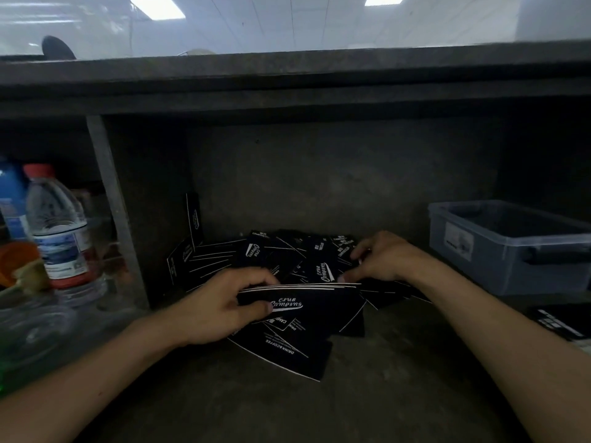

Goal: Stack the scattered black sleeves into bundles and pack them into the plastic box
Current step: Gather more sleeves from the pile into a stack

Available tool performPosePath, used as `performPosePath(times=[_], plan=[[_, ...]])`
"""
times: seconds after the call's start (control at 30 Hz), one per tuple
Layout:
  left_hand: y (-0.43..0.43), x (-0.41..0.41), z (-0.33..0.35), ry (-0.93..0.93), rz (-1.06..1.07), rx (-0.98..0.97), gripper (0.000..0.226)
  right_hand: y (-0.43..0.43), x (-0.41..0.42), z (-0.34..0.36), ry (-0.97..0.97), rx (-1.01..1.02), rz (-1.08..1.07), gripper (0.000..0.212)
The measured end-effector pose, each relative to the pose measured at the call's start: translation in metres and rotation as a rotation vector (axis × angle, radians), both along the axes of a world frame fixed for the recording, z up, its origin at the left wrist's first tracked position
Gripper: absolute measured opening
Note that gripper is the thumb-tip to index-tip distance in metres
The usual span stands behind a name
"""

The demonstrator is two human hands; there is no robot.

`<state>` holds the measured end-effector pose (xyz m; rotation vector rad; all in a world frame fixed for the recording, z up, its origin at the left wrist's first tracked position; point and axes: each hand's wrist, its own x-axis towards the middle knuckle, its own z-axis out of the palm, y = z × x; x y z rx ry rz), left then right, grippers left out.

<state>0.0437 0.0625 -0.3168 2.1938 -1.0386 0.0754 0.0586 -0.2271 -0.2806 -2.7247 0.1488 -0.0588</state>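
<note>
Sleeve bundle (pixel 307 303) between both hands

Black sleeves (pixel 287 260), matte, edged with thin white lines and printed in white script lettering; small white block text on the reverse faces. Held bundle (pixel 300 303): black, white logo, pale card edges along the top. Plastic box (pixel 511 251): translucent grey-blue, pale label on the near wall. Water bottle (pixel 59 231): clear, red cap, blue-and-white label with red band. Shelf surface (pixel 351 394): dull dark grey, mottled. Blue container (pixel 11 199) at far left, orange item (pixel 16 260) beneath
</note>
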Motion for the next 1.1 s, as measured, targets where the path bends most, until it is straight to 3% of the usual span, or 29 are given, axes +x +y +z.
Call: performPosePath(times=[0.2, 0.37, 0.47, 0.53, 0.57, 0.63, 0.7, 0.77, 0.8, 0.87, 0.93, 1.0, 1.1], plan=[[0.001, 0.002, -0.002, 0.036, 0.024, -0.040, 0.011, -0.010, -0.002, 0.004, 0.088, -0.095, -0.043, 0.057], [-0.001, 0.002, -0.002, 0.004, 0.039, -0.053, 0.020, -0.020, 0.010, 0.004, 0.026, -0.048, -0.151, 0.067], [-0.002, 0.001, -0.002, 0.033, 0.037, -0.062, 0.013, -0.034, 0.021, 0.001, -0.302, 0.353, -0.182, 0.038], [-0.003, 0.001, -0.005, 0.026, 0.056, -0.081, 0.015, -0.031, 0.015, 0.006, -0.468, 0.721, -0.032, 0.033], [-0.004, 0.002, -0.006, 0.012, 0.076, -0.098, 0.021, -0.027, 0.010, 0.009, -0.483, 0.801, 0.069, 0.031], [-0.004, 0.005, -0.009, 0.026, 0.122, -0.143, 0.043, -0.016, -0.001, 0.013, -0.341, 0.744, 0.291, 0.023], [-0.003, 0.008, -0.011, 0.091, 0.148, -0.184, 0.067, -0.004, -0.008, 0.009, -0.049, 0.605, 0.453, 0.017], [-0.003, 0.008, -0.010, 0.107, 0.132, -0.183, 0.074, 0.004, -0.007, 0.002, 0.143, 0.610, 0.505, 0.021], [-0.004, 0.007, -0.009, 0.091, 0.113, -0.162, 0.067, 0.008, -0.004, -0.002, 0.151, 0.672, 0.491, 0.024], [-0.007, 0.002, -0.004, 0.063, 0.067, -0.116, 0.040, 0.013, 0.005, -0.011, -0.035, 0.753, 0.443, 0.024], [-0.008, -0.002, -0.003, 0.075, 0.038, -0.107, 0.020, 0.010, 0.014, -0.019, -0.249, 0.508, 0.417, 0.036], [-0.009, -0.004, -0.002, 0.086, 0.047, -0.109, 0.015, 0.009, 0.019, -0.027, -0.235, 0.192, 0.451, 0.066], [-0.008, -0.005, -0.002, 0.081, 0.058, -0.106, 0.016, 0.002, 0.025, -0.028, -0.208, 0.176, 0.402, 0.076]])
